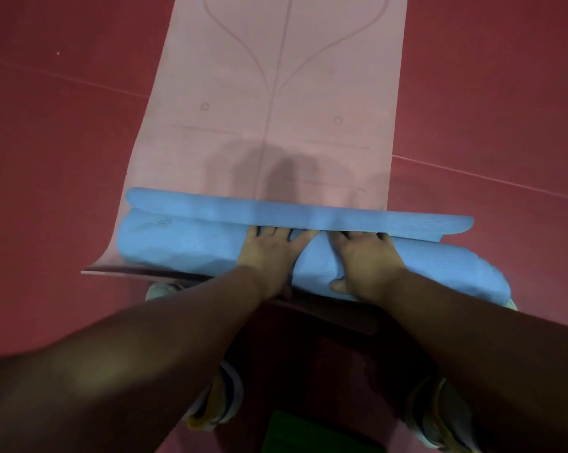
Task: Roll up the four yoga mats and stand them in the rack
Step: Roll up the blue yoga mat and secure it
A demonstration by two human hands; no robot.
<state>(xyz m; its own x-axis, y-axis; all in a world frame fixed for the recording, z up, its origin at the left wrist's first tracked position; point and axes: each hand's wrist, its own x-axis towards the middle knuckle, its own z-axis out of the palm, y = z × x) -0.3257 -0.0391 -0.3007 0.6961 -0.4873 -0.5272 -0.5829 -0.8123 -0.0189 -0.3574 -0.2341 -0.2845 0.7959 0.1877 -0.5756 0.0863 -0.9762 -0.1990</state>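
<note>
Beyond our hands the pink mat (276,93) lies flat on the red floor (63,125); under our palms sits the blue roll (178,243), soft, light, springy, likely to loosen; our left hand (269,253) and right hand (364,259) press it with spread fingers tucked under its loose flap; we judge a wider hold nearer its ends rolls evenly.

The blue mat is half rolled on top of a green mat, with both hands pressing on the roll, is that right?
Not quite. The head view shows the blue mat rolled on a pink mat, not a green one. The left hand and right hand do press on the roll.
</note>
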